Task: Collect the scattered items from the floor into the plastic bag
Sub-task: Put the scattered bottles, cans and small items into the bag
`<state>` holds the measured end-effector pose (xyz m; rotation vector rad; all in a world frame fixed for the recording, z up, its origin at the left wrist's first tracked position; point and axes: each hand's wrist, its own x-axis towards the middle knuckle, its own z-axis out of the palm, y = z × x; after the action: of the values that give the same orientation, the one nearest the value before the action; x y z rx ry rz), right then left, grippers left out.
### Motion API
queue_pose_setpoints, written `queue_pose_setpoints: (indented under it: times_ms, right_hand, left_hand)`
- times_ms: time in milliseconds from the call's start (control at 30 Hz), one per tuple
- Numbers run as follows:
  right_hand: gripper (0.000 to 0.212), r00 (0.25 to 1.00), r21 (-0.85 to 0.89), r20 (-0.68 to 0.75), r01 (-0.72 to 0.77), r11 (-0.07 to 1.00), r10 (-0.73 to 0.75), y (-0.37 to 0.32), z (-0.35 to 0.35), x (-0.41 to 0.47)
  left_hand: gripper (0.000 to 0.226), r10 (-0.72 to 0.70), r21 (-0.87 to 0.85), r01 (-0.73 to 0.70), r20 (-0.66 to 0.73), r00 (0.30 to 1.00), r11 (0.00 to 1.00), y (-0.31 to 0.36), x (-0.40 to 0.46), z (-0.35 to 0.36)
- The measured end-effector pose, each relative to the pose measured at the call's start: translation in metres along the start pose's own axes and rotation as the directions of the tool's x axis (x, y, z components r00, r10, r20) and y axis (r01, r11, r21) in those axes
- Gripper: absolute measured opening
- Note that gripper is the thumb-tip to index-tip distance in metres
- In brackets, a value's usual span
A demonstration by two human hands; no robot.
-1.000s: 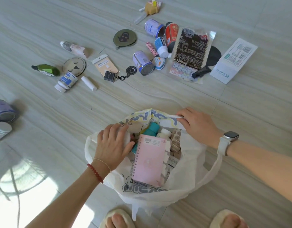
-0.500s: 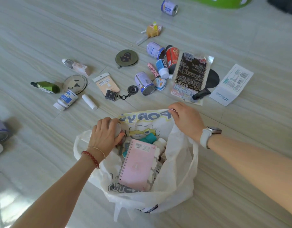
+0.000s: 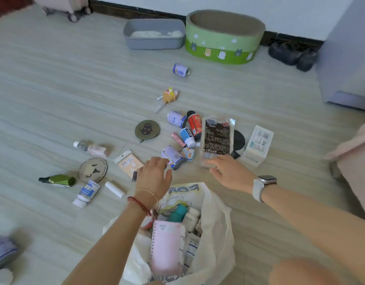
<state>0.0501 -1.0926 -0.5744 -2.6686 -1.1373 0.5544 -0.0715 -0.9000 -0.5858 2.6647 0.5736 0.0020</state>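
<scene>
A white plastic bag (image 3: 216, 239) stands open at the bottom centre, holding a pink spiral notebook (image 3: 166, 247), a teal bottle (image 3: 178, 212) and white bottles. My left hand (image 3: 153, 177) reaches over the floor beyond the bag with fingers spread, its fingertips close to a purple can (image 3: 173, 157); it hides a small black item. My right hand (image 3: 228, 171) lies with straight fingers on the lower edge of a dark snack packet (image 3: 217, 137). Neither hand holds anything.
Scattered on the floor: cans (image 3: 181, 69), a red can (image 3: 195, 123), round coasters (image 3: 147, 130), a green bottle (image 3: 58, 180), a white tube (image 3: 87, 193), a white roll (image 3: 115, 189), a beige card packet (image 3: 128, 163), a white box (image 3: 257, 146). A grey litter tray (image 3: 154, 33) and green cat bed (image 3: 224, 37) stand by the wall.
Both hands let go of the bag's rim and reached forward, the left toward the purple can, the right onto the snack packet. The camera tilted up, showing the wall.
</scene>
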Motion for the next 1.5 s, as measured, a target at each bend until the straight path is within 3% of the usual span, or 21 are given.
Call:
queue_pose_setpoints:
  times_ms: [133, 300, 433, 567, 767, 867, 1100, 1233, 1333, 1500]
  right_hand:
    - [0.035, 0.967, 0.125, -0.127, -0.204, 0.971, 0.219, 0.04, -0.018, -0.007]
    - [0.039, 0.839, 0.231, -0.173, -0.475, 0.849, 0.516, 0.12, -0.005, 0.009]
    - [0.063, 0.709, 0.277, -0.248, -0.601, 0.749, 0.66, 0.182, 0.007, 0.056]
    - [0.088, 0.683, 0.284, -0.138, -0.666, 0.689, 0.717, 0.225, 0.031, 0.099]
    - [0.08, 0.79, 0.254, -0.196, -0.532, 0.808, 0.581, 0.254, 0.055, 0.101]
    - [0.078, 0.842, 0.183, -0.188, -0.477, 0.86, 0.507, 0.269, 0.057, 0.088]
    - [0.073, 0.772, 0.259, -0.162, -0.567, 0.782, 0.614, 0.269, 0.056, 0.08]
    - [0.067, 0.725, 0.394, -0.222, -0.545, 0.74, 0.652, 0.252, 0.054, 0.075]
    - [0.064, 0.748, 0.442, -0.306, -0.436, 0.784, 0.589, 0.223, 0.054, 0.064]
    - [0.061, 0.791, 0.591, -0.446, -0.09, 0.802, 0.418, 0.153, 0.05, 0.054]
  left_hand:
    - [0.032, 0.055, -0.106, -0.058, -0.027, 0.998, 0.993, 0.041, 0.034, -0.004]
    - [0.035, 0.064, -0.165, -0.051, 0.071, 0.995, 0.985, 0.083, 0.077, 0.052]
    - [0.037, 0.005, -0.139, 0.019, 0.171, 0.985, 0.99, 0.111, 0.122, 0.113]
    - [0.043, -0.049, -0.043, 0.063, 0.275, 0.96, 0.997, 0.139, 0.161, 0.18]
    - [0.047, -0.114, 0.1, 0.083, 0.371, 0.921, 0.992, 0.176, 0.189, 0.249]
    - [0.04, -0.145, 0.183, 0.084, 0.35, 0.925, 0.979, 0.184, 0.193, 0.265]
    - [0.031, -0.084, -0.029, 0.095, 0.275, 0.958, 0.995, 0.184, 0.203, 0.23]
    - [0.035, -0.002, -0.149, 0.011, 0.06, 0.998, 0.989, 0.164, 0.195, 0.164]
    - [0.036, -0.024, -0.193, 0.003, -0.102, 0.995, 0.981, 0.131, 0.17, 0.121]
    - [0.045, -0.132, -0.176, 0.103, -0.164, 0.978, 0.979, 0.063, 0.095, 0.072]
